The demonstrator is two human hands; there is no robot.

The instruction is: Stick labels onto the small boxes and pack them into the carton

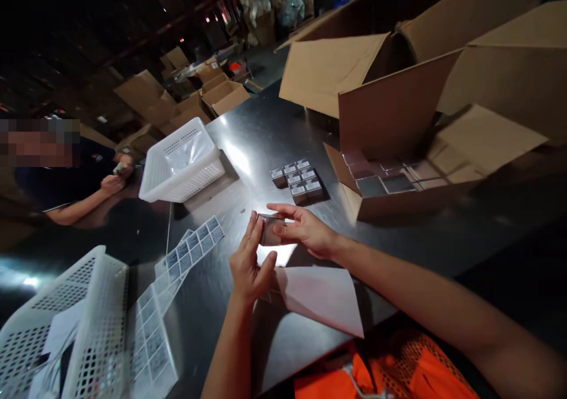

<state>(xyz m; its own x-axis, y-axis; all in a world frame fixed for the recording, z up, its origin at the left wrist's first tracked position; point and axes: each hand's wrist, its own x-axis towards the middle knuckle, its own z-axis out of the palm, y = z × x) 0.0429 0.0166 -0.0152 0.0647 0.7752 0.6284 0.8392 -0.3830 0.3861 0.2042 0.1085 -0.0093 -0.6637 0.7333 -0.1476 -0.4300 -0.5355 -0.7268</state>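
wear: orange mesh hi-vis vest (398, 369) | arms – bare, no sleeves

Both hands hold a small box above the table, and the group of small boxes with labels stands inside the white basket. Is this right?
Not quite. The head view shows both hands, left and right, holding the small box, but the labelled boxes stand on the bare table, beside the white basket.

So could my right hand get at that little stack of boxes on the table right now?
Probably not straight away: the right hand is busy holding a small box with the left hand. The stack of boxes sits just beyond, unobstructed.
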